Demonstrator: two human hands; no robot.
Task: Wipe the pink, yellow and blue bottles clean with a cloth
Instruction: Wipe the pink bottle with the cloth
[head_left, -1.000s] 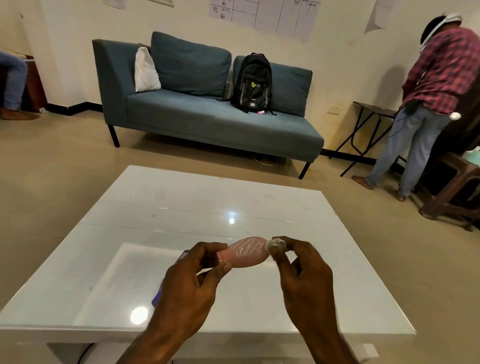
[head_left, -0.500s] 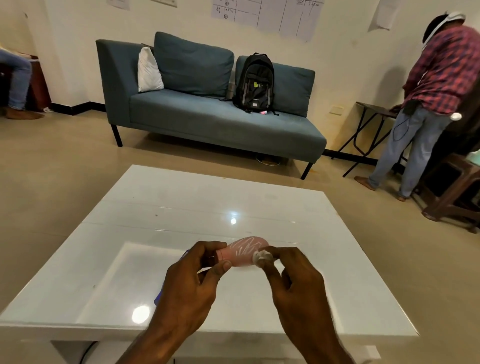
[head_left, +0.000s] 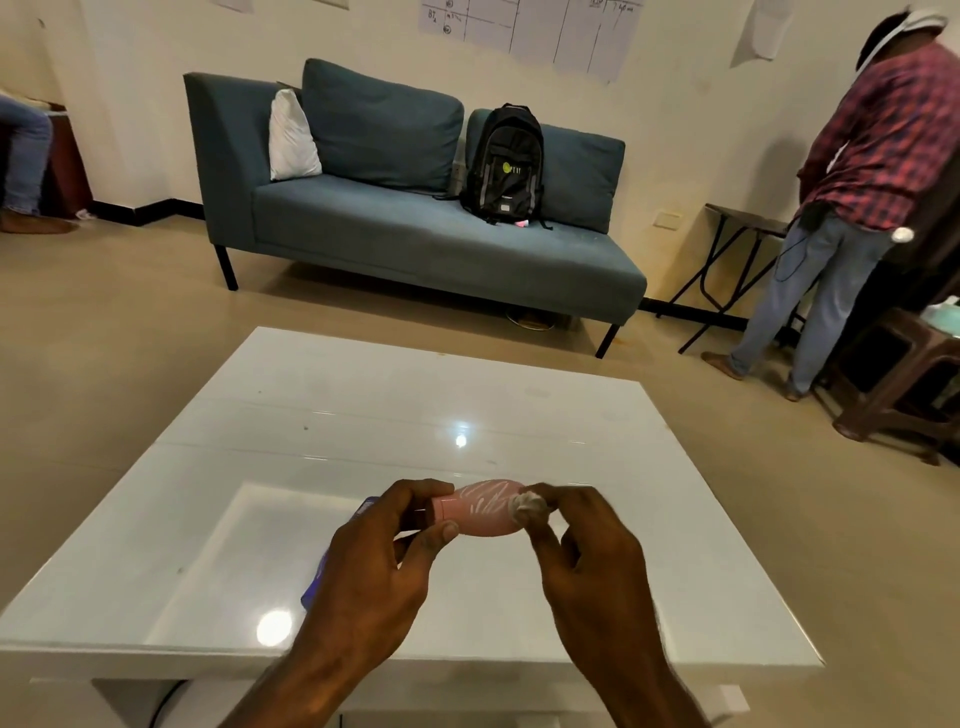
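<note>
A small pink bottle with white scribble marks lies sideways in the air above the white table. My left hand grips its neck end between thumb and fingers. My right hand pinches a small wad of white cloth against the bottle's right end. A blue bottle lies on the table under my left hand, mostly hidden. No yellow bottle is in view.
The glossy table fills the near view, its front edge just below my wrists. Beyond it stands a blue sofa with a black backpack. A person in a checked shirt stands at the right by a folding table and wooden stool.
My right hand slid the cloth left along the bottle and has now moved it back toward the right end. The left hand keeps its hold.
</note>
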